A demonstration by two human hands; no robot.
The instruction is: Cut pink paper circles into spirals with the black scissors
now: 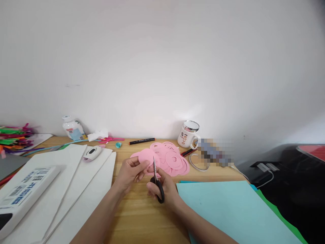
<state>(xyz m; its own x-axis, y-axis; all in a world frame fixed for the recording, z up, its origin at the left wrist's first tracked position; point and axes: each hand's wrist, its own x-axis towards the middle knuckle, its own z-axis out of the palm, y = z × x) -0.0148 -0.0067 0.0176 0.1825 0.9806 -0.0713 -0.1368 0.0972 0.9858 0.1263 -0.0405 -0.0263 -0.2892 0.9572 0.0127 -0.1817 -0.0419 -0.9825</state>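
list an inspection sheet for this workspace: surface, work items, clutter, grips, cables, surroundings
Surface: wooden table, partly covered
Work items: pink disc, black-handled scissors, pink paper pile
Clutter: mug, black marker and bottle toward the wall; white sheets left, light-blue sheet right
Grips: left grip pinches the disc; right grip holds the scissors
Cables: white cable at far right; gray loop by the mug, unclear
Surroundings: pale wall behind

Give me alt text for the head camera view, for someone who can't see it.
A person's left hand holds a pink paper disc while the right hand holds scissors at its edge, over a table. Beyond them are pink cutouts and a white mug; white paper lies left, blue paper right.
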